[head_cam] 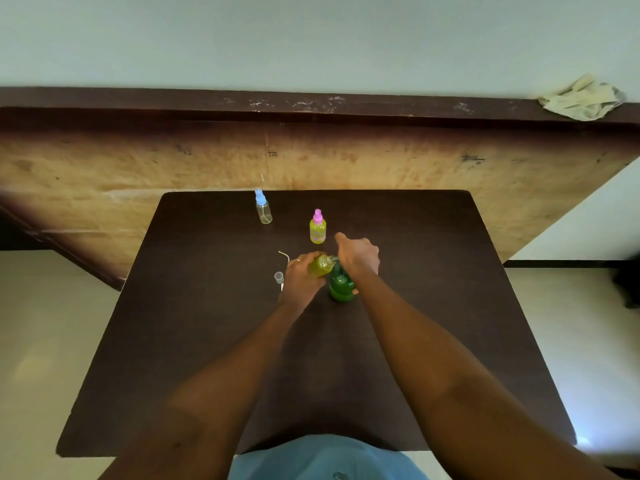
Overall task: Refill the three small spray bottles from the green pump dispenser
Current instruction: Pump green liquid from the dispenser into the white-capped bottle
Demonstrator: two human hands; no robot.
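Note:
The green pump dispenser [342,288] stands near the middle of the dark table [450,306]. My right hand [358,256] rests on top of its pump head, fingers curled over it. My left hand [300,276] holds a small uncapped spray bottle [321,265] with yellow-green liquid, tilted against the pump's spout. A pink-capped spray bottle [317,227] full of yellow-green liquid stands upright behind the hands. A blue-capped spray bottle [263,206], clear and empty-looking, stands near the far edge.
A small clear cap [279,277] and a thin dip tube [284,255] lie on the table left of my left hand. A wooden panel [173,168] rises behind the table, with a crumpled cloth [581,101] on its top ledge at right.

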